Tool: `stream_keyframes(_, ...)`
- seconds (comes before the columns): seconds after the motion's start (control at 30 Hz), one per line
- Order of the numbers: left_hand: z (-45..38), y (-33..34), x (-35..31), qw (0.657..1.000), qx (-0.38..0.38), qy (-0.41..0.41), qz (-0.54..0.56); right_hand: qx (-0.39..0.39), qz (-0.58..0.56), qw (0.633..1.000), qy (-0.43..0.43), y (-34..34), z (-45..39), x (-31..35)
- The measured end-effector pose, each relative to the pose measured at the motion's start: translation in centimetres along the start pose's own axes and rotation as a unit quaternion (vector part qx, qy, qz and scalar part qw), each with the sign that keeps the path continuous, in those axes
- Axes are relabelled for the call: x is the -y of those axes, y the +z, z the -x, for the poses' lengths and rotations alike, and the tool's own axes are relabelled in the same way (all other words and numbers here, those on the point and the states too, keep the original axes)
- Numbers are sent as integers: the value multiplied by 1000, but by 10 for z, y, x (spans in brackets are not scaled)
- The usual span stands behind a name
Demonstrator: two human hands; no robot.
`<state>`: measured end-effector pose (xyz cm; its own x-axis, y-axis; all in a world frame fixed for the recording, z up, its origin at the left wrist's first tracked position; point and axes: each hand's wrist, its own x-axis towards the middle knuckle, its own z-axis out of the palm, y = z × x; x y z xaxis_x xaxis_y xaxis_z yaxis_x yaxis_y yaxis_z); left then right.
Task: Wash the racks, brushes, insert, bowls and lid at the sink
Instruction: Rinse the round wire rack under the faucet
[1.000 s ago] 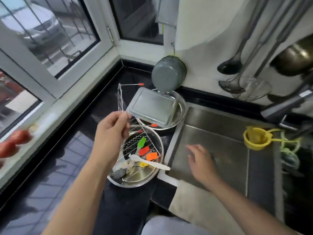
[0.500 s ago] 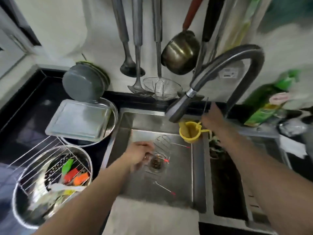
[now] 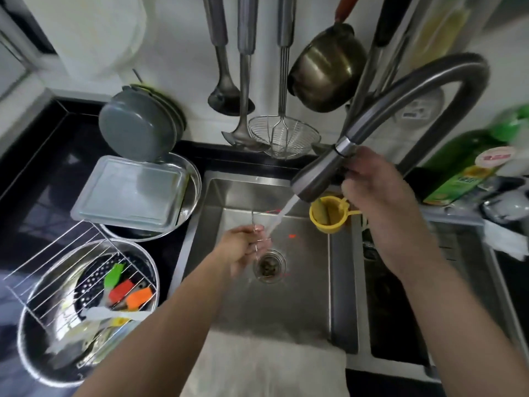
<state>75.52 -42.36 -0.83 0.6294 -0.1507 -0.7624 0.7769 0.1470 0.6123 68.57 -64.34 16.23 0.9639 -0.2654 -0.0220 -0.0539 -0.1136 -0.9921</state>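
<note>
My left hand (image 3: pixel 242 247) grips a small wire rack (image 3: pixel 259 234) with red-tipped legs over the sink (image 3: pixel 300 299), right under the running water. My right hand (image 3: pixel 372 181) holds the head of the faucet (image 3: pixel 320 174). On the counter to the left stands a steel bowl (image 3: pixel 37 348) holding a perforated insert (image 3: pixel 94 277), green, red and orange silicone brushes (image 3: pixel 123 287) and a white spatula, with a larger wire rack (image 3: pixel 54 270) leaning across it. Behind it a rectangular lid (image 3: pixel 128 193) lies over a second steel bowl (image 3: pixel 193 179).
A grey pot lid (image 3: pixel 137 124) leans against the wall. Ladles, a wire skimmer (image 3: pixel 283 136) and a brass pan hang above the sink. A yellow strainer cup (image 3: pixel 327 216) sits on the sink divider. A green bottle (image 3: pixel 469 164) stands at right. A cloth (image 3: pixel 266 365) drapes the sink's front edge.
My left hand carried the small wire rack from the counter into the sink. My right hand rose to the faucet head, and water now runs onto the rack.
</note>
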Motion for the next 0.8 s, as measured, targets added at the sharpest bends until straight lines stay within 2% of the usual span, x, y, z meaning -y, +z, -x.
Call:
stream_keyframes(0.07, -2, -4, -1, 1000, 8, -13, -17, -29, -1, 999, -30, 15, -6, 25)
stream_keyframes(0.13, -3, -2, -2, 999, 26, -12, -46, -95, 40, 994, -30, 28, -20, 36)
stream_keyframes(0.27, -4, 8, 1, 995, 66, -6, -69, -175, 133, 975, -25, 40, -20, 22)
stream_keyframes(0.37, 0, 15, 7, 996, 79, 5, -49, -142, 193, 971, 9, 49, -4, -2)
stream_keyframes(0.47, 1, 12, 24, 990, 64, 34, -118, -77, 215, 971, 66, 64, 10, -26)
stream_keyframes(0.53, 1, 6, 38, 972, 74, 71, -213, -41, 238, 966, 97, 72, 14, -36)
stream_keyframes(0.67, -1, -19, 78, 918, 68, 165, -355, -10, 267, 957, 109, 74, 7, -41)
stream_keyframes(0.7, -5, -25, 87, 890, 60, 193, -410, -3, 269, 957, 108, 72, 6, -43)
stream_keyframes(0.73, -7, -31, 95, 842, 60, 213, -492, 7, 270, 957, 108, 69, 6, -45)
stream_keyframes(0.8, -7, -38, 107, 718, 76, 221, -655, 27, 277, 954, 111, 62, 8, -50)
